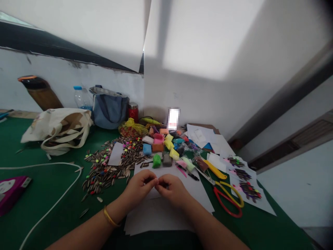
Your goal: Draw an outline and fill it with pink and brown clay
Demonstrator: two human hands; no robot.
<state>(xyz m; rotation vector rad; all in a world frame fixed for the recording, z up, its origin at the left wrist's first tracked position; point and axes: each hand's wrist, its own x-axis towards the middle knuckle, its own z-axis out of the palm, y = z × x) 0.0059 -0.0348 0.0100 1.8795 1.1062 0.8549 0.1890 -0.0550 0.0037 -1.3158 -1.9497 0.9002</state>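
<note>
My left hand (142, 185) and my right hand (171, 189) meet fingertip to fingertip above a stack of white paper (161, 217). Both are closed in a pinch, and whatever sits between the fingertips is too small to make out. Just beyond them lie packets of coloured modelling clay, among them a green one (156, 161) and a grey one (167, 160). Left of my hands spreads a pile of striped sunflower seeds (104, 173) mixed with small bright balls. A black pen (191, 174) rests on the paper to the right.
Scissors with red and yellow handles (221, 192) and a yellow cutter (215, 169) lie at the right, near a sheet bearing seed-and-clay figures (249, 191). A white cable (58, 196), purple box (13, 192), cloth bag (59, 128) and blue bag (110, 109) occupy the left.
</note>
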